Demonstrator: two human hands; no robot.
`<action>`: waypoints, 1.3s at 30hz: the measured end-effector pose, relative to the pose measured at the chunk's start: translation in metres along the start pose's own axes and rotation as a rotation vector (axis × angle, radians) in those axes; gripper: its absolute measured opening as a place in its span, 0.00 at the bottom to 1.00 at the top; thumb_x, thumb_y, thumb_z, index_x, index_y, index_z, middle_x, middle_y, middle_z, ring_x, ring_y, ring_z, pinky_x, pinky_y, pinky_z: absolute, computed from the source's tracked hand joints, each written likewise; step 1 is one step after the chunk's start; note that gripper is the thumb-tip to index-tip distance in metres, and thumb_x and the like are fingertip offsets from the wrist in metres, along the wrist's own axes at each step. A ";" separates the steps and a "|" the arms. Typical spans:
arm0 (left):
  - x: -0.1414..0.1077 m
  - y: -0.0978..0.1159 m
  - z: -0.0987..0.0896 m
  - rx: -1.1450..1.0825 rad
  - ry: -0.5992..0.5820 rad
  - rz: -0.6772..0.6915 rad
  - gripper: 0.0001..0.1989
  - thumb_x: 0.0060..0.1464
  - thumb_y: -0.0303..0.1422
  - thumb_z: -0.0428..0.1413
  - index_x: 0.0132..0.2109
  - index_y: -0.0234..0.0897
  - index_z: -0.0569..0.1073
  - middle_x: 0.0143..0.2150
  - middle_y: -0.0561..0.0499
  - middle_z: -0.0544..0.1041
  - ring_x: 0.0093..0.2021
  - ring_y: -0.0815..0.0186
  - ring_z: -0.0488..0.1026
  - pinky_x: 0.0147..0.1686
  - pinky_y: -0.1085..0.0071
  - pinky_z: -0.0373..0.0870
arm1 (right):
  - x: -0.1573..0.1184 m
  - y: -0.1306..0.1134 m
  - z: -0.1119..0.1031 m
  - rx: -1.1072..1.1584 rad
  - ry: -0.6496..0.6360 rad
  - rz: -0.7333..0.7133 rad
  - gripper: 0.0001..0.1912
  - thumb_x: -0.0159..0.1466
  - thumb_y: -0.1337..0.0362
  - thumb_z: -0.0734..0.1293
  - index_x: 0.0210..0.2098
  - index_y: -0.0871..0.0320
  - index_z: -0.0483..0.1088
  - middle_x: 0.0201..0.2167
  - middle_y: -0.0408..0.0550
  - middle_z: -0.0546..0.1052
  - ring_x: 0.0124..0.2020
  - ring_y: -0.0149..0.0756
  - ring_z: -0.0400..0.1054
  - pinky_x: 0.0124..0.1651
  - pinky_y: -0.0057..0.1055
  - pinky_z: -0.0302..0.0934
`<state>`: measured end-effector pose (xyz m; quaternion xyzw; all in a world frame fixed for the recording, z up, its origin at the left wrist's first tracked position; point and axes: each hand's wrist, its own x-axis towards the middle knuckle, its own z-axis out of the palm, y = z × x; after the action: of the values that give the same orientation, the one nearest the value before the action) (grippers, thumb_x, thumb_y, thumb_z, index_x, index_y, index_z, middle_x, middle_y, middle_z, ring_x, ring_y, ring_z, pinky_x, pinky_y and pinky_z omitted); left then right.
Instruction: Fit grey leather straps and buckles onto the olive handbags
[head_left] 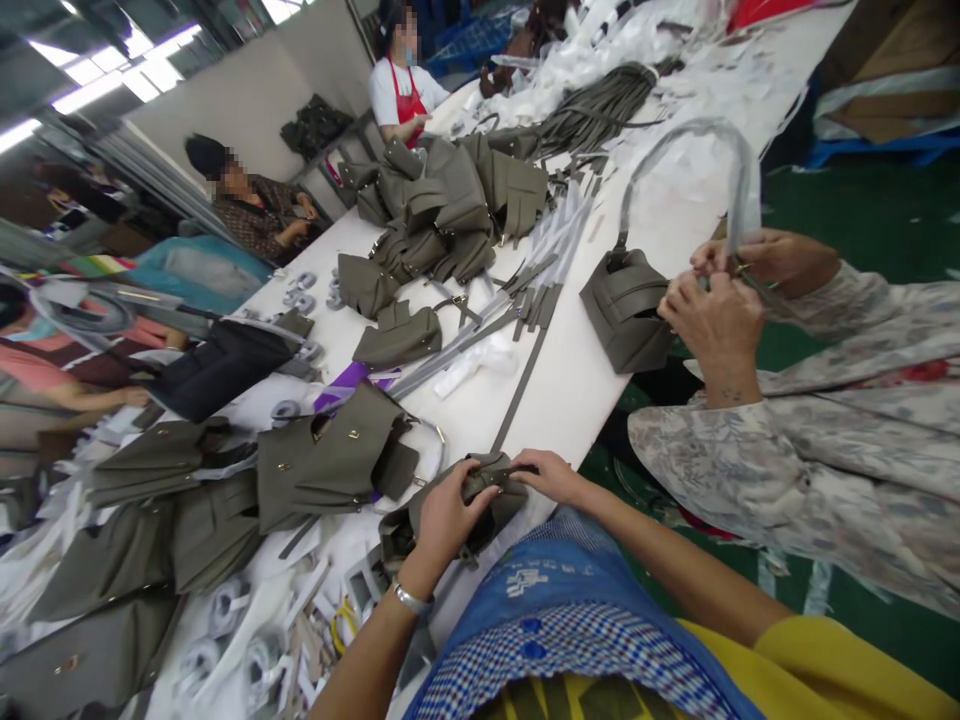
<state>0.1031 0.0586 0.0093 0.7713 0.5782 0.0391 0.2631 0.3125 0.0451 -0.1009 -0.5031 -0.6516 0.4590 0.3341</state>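
Note:
An olive-grey bag (401, 530) lies at the table's near edge, in front of the blue apron. My left hand (451, 508) grips its upper part, thumb and fingers closed round the material. On the bag's right side, my right hand (546, 474) pinches the edge with its fingertips. A long dark strap (523, 385) runs up the table from just behind the bag. To the left, a larger olive bag (322, 455) with gold-coloured fittings lies on its side.
A co-worker's hands (716, 315) at the right hold a strap beside a small bag (630, 310). Many olive bags (442, 200) are heaped on the white table (570, 400). Scraps and wrapped rolls (262, 665) lie at lower left. Other people sit across the table.

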 end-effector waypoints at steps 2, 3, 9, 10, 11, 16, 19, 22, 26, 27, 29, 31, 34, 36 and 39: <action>0.000 0.001 -0.001 -0.033 -0.001 -0.056 0.19 0.54 0.47 0.56 0.48 0.42 0.70 0.39 0.49 0.79 0.41 0.58 0.76 0.40 0.68 0.67 | 0.001 -0.004 0.000 0.075 -0.043 0.002 0.12 0.63 0.56 0.65 0.38 0.56 0.76 0.34 0.46 0.78 0.37 0.36 0.71 0.42 0.31 0.64; 0.000 0.002 0.000 -0.046 -0.009 -0.067 0.18 0.54 0.46 0.56 0.46 0.40 0.70 0.38 0.49 0.79 0.40 0.59 0.76 0.40 0.68 0.67 | 0.002 -0.007 0.000 0.119 -0.067 0.002 0.13 0.63 0.56 0.64 0.38 0.57 0.77 0.34 0.46 0.78 0.37 0.36 0.71 0.43 0.30 0.63; 0.003 0.001 0.001 -0.171 -0.050 -0.047 0.12 0.53 0.41 0.56 0.40 0.39 0.68 0.36 0.51 0.77 0.39 0.62 0.75 0.39 0.70 0.66 | 0.008 -0.022 0.008 0.257 -0.182 0.028 0.15 0.62 0.54 0.64 0.35 0.57 0.78 0.30 0.43 0.78 0.33 0.34 0.71 0.39 0.28 0.63; 0.004 0.000 0.002 -0.199 -0.061 -0.048 0.12 0.53 0.41 0.57 0.40 0.39 0.68 0.36 0.51 0.77 0.39 0.62 0.75 0.40 0.70 0.66 | 0.009 -0.024 0.009 0.251 -0.177 0.035 0.14 0.62 0.55 0.65 0.33 0.57 0.77 0.29 0.43 0.78 0.33 0.34 0.70 0.38 0.28 0.63; 0.004 -0.001 0.002 -0.222 -0.069 -0.051 0.12 0.53 0.40 0.57 0.40 0.39 0.68 0.36 0.51 0.77 0.39 0.62 0.75 0.40 0.70 0.66 | 0.010 -0.026 0.011 0.241 -0.163 0.043 0.13 0.61 0.56 0.66 0.33 0.57 0.77 0.28 0.43 0.77 0.32 0.34 0.70 0.37 0.28 0.62; 0.004 -0.005 0.006 -0.288 -0.080 -0.147 0.15 0.51 0.39 0.58 0.44 0.37 0.68 0.37 0.48 0.80 0.40 0.60 0.77 0.41 0.67 0.68 | 0.007 -0.030 0.013 0.255 -0.101 0.129 0.11 0.60 0.57 0.67 0.35 0.58 0.77 0.27 0.43 0.78 0.29 0.33 0.70 0.33 0.27 0.61; 0.004 -0.005 0.008 -0.311 -0.083 -0.197 0.21 0.51 0.40 0.59 0.49 0.35 0.68 0.40 0.45 0.81 0.43 0.58 0.77 0.44 0.65 0.68 | 0.004 -0.029 0.013 0.232 -0.083 0.126 0.11 0.60 0.58 0.67 0.35 0.58 0.77 0.29 0.43 0.79 0.32 0.35 0.71 0.36 0.28 0.62; 0.005 -0.005 0.010 -0.272 -0.081 -0.167 0.17 0.51 0.38 0.58 0.46 0.35 0.72 0.42 0.44 0.81 0.45 0.57 0.77 0.45 0.65 0.69 | 0.001 -0.027 0.018 0.199 -0.057 0.134 0.10 0.59 0.58 0.67 0.35 0.57 0.77 0.30 0.43 0.79 0.32 0.35 0.71 0.36 0.28 0.62; 0.004 -0.006 0.014 -0.228 -0.063 -0.111 0.13 0.52 0.35 0.56 0.44 0.35 0.75 0.42 0.46 0.80 0.43 0.58 0.77 0.43 0.66 0.69 | -0.001 -0.023 0.028 0.201 -0.014 0.173 0.09 0.58 0.59 0.68 0.34 0.57 0.77 0.30 0.43 0.79 0.32 0.35 0.71 0.35 0.28 0.62; 0.003 -0.007 0.016 -0.218 -0.053 -0.108 0.13 0.52 0.34 0.56 0.44 0.35 0.75 0.42 0.46 0.80 0.43 0.59 0.77 0.43 0.66 0.69 | -0.002 -0.023 0.030 0.198 -0.001 0.178 0.09 0.58 0.59 0.68 0.34 0.57 0.76 0.30 0.43 0.79 0.32 0.35 0.71 0.36 0.28 0.62; 0.001 -0.007 0.020 -0.196 -0.030 -0.111 0.13 0.52 0.33 0.55 0.45 0.35 0.74 0.42 0.46 0.80 0.42 0.59 0.77 0.42 0.66 0.69 | -0.003 -0.022 0.033 0.185 0.021 0.189 0.09 0.58 0.59 0.68 0.33 0.57 0.76 0.30 0.43 0.79 0.32 0.35 0.71 0.37 0.28 0.61; 0.000 -0.007 0.024 -0.189 -0.014 -0.116 0.14 0.52 0.33 0.55 0.46 0.34 0.73 0.42 0.45 0.80 0.42 0.58 0.77 0.41 0.66 0.69 | -0.005 -0.023 0.034 0.176 0.031 0.208 0.09 0.57 0.59 0.68 0.33 0.57 0.76 0.30 0.43 0.79 0.32 0.35 0.70 0.36 0.28 0.61; -0.001 -0.008 0.027 -0.206 0.001 -0.139 0.14 0.52 0.34 0.56 0.46 0.35 0.73 0.41 0.45 0.80 0.42 0.58 0.77 0.41 0.66 0.69 | -0.006 -0.024 0.036 0.148 0.035 0.226 0.08 0.57 0.60 0.68 0.34 0.57 0.76 0.30 0.43 0.79 0.32 0.34 0.70 0.36 0.27 0.61; -0.001 -0.009 0.029 -0.221 0.004 -0.160 0.14 0.51 0.35 0.56 0.45 0.35 0.73 0.41 0.45 0.80 0.42 0.58 0.77 0.42 0.66 0.69 | -0.007 -0.024 0.037 0.121 0.047 0.233 0.08 0.57 0.61 0.68 0.33 0.57 0.76 0.31 0.43 0.79 0.33 0.34 0.70 0.36 0.27 0.60; 0.001 -0.011 0.030 -0.225 0.004 -0.186 0.15 0.49 0.35 0.58 0.45 0.35 0.74 0.41 0.45 0.80 0.42 0.58 0.77 0.42 0.65 0.69 | -0.006 -0.022 0.040 0.093 0.065 0.259 0.08 0.57 0.59 0.68 0.33 0.56 0.76 0.30 0.43 0.78 0.32 0.33 0.70 0.33 0.26 0.59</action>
<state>0.1049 0.0509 -0.0213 0.6799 0.6396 0.0808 0.3495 0.2705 0.0269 -0.0940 -0.5815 -0.5481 0.5115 0.3159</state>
